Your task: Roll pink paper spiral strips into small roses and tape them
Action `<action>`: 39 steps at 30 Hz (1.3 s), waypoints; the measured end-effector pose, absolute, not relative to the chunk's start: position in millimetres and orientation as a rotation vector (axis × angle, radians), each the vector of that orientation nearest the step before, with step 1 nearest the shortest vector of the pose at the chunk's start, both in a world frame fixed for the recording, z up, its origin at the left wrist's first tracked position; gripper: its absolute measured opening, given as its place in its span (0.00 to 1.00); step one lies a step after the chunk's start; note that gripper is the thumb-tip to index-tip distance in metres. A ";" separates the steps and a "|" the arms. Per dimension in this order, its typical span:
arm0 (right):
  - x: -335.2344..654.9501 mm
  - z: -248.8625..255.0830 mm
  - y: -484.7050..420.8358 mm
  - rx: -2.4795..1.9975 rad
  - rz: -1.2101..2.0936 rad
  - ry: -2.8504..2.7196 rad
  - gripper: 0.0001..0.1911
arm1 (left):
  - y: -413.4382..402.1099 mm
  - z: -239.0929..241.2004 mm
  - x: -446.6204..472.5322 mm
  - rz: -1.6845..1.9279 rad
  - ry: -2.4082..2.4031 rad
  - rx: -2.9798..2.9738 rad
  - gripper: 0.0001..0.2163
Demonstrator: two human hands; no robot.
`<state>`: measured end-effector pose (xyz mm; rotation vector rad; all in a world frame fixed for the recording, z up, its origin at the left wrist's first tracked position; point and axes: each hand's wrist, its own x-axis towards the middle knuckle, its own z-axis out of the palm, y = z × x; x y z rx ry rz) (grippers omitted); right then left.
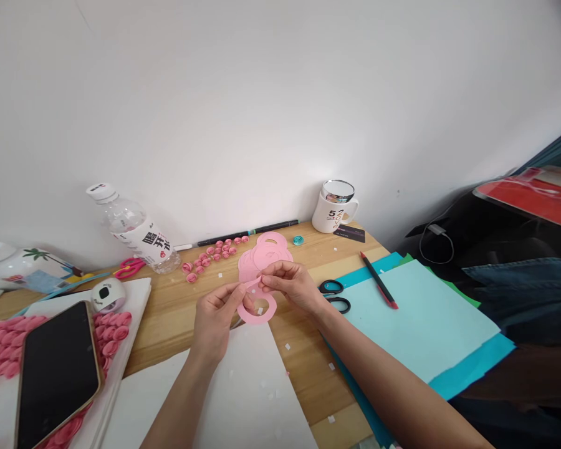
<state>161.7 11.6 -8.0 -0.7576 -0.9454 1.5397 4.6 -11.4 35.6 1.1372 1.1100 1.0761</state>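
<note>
Between them, my left hand [219, 317] and my right hand [290, 284] pinch a pink paper spiral strip [258, 317], whose wide ring hangs below the fingertips. Both hands are closed, thumb against fingers. Just behind them lies a pile of pink paper cutouts [268, 252], ring-shaped and overlapping. Several small rolled pink paper flowers [215, 251] sit to the left of the pile. A teal rolled paper flower [298, 239] rests to its right. Black-handled scissors [339, 304] lie beside my right wrist, their blades hidden.
At left stand a water bottle [143, 237] and a white bottle [32, 267]; a phone [58, 368] lies on rolled pink flowers. To the right are a mug [331, 211], a dark card [350, 234], and coloured paper sheets [416, 318] with a red-tipped pen [378, 280]. White paper [252, 386] lies in front.
</note>
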 end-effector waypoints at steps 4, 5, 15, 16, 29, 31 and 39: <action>160.4 -7.6 11.3 -0.747 1.523 -0.924 0.08 | -11.5 34.7 4.4 1.056 1.096 1.126 0.10; 160.0 -7.5 11.3 -0.746 1.519 -0.915 0.08 | -11.5 34.5 4.2 1.052 1.094 1.127 0.10; 159.9 -4.2 10.2 -0.734 1.552 -0.935 0.10 | -9.9 35.4 3.0 1.107 1.106 1.114 0.11; 160.0 -4.4 10.4 -0.734 1.549 -0.928 0.10 | -10.0 35.5 3.1 1.103 1.106 1.115 0.11; 160.4 -12.2 14.1 -0.792 1.458 -0.923 0.09 | -11.3 32.8 3.2 1.043 1.090 1.113 0.11; 160.1 -10.6 13.4 -0.804 1.459 -0.929 0.09 | -11.0 32.6 3.2 1.052 1.090 1.107 0.11; 160.1 -6.0 11.9 -0.760 1.509 -0.899 0.09 | -10.8 34.7 4.2 1.091 1.105 1.095 0.12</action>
